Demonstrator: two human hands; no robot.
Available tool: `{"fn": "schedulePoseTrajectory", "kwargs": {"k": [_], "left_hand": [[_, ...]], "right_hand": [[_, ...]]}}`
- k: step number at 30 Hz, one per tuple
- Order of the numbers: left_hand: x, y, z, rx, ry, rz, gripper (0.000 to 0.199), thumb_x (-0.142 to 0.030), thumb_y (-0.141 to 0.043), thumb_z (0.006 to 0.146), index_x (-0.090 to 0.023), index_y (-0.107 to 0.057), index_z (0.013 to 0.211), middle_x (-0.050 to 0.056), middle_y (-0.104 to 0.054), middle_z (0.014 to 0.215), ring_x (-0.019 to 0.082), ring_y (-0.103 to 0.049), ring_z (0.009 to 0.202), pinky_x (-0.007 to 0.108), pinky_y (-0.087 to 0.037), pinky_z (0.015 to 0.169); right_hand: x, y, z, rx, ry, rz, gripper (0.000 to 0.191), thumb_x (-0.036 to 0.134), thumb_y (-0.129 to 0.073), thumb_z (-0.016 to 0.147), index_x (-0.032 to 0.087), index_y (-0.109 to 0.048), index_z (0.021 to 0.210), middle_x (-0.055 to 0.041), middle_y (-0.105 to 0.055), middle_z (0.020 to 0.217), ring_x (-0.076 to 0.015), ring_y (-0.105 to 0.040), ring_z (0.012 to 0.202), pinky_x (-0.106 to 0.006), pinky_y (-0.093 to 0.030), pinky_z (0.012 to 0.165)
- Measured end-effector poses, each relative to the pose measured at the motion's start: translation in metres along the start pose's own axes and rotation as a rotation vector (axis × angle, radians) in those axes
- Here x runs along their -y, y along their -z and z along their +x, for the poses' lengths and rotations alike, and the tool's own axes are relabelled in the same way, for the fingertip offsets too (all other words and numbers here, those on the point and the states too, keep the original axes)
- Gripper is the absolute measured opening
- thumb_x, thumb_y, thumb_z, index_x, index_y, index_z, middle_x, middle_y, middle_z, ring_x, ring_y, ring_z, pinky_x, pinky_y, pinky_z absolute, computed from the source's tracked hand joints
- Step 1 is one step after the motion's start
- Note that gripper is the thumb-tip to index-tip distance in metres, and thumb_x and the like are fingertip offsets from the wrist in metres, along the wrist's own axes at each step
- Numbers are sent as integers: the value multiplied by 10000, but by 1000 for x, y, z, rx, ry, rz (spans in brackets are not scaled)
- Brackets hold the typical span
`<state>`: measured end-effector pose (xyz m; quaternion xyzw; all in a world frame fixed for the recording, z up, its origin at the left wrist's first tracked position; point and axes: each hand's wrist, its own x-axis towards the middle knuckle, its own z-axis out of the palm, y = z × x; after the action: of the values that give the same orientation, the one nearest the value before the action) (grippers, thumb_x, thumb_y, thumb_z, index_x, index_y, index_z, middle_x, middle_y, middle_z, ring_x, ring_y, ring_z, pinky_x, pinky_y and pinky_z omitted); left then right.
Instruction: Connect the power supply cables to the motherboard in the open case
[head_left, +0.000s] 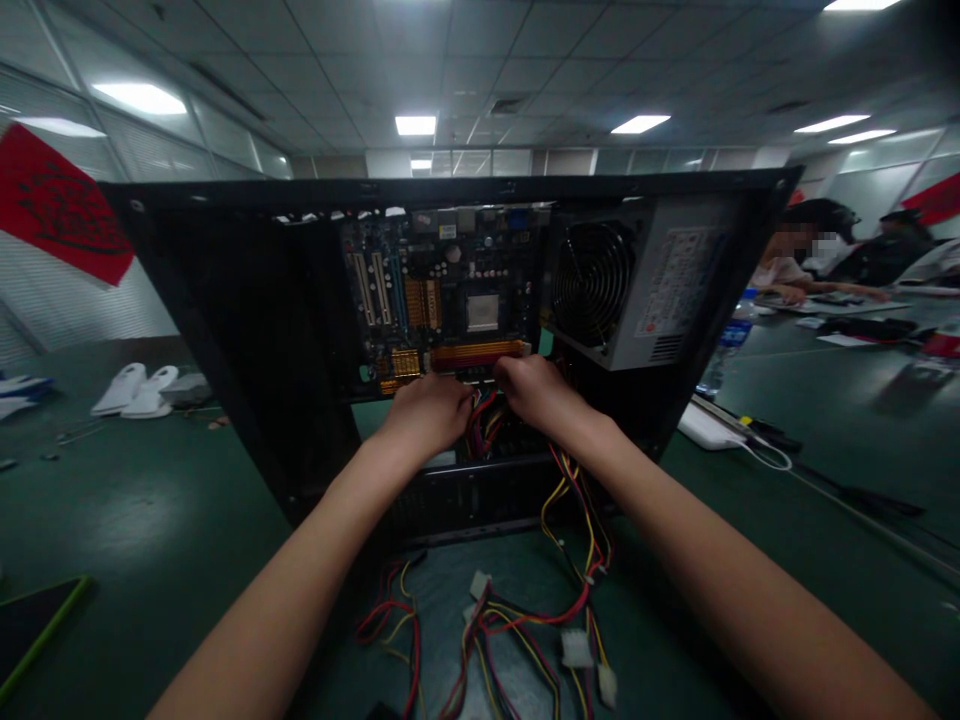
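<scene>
An open black computer case (480, 498) stands on the table, with a motherboard (450, 270) mounted inside and a grey power supply (667, 290) at its upper right. My left hand (433, 412) is closed at the board's lower edge, its fingertips pinched at the end of some thin wires (480, 430). Close beside it, my right hand (536, 393) is curled shut against the same edge, below the memory slots (480, 352). Its fingers hide whatever they grip. Red, yellow and black power cables (577, 510) with white plugs (576, 648) spill over the case's front onto the table.
White slippers (135, 392) and small parts lie at the left, with a green-edged dark pad (45, 630) nearer me. At the right stand a water bottle (726, 345) and a white power strip (709, 425) with its cord. A person (810, 250) sits farther back.
</scene>
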<state>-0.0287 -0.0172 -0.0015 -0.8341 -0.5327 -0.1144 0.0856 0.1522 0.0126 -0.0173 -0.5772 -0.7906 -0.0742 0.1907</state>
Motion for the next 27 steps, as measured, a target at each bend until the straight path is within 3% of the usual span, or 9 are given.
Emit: {"fn": "schedulePoseTrajectory", "kwargs": {"k": [10, 19, 27], "left_hand": [[1, 8, 2, -4, 134, 100, 361, -282, -470, 977, -275, -760, 1192, 122, -776, 1084, 348, -740, 1014, 429, -574, 808], [1, 5, 1, -16, 81, 94, 357, -280, -482, 982, -298, -763, 1201, 93, -779, 1132, 352, -739, 1044, 464, -587, 844], [-2, 3, 1, 42, 18, 86, 376, -298, -413, 1022, -211, -763, 1126, 150, -763, 1109, 351, -738, 1036, 447, -581, 836]], "right_hand": [[1, -1, -3, -31, -10, 36, 245, 142, -518, 958, 144, -735, 1069, -146, -763, 1056, -266, -725, 981, -301, -463, 752], [2, 0, -3, -18, -16, 17, 228, 239, -528, 995, 144, -723, 1064, -134, -762, 1036, -254, -728, 947, -304, -472, 746], [10, 6, -2, -44, 26, -127, 243, 348, -570, 988, 174, -732, 1035, -124, -761, 1024, -288, -729, 953, -311, -479, 690]]}}
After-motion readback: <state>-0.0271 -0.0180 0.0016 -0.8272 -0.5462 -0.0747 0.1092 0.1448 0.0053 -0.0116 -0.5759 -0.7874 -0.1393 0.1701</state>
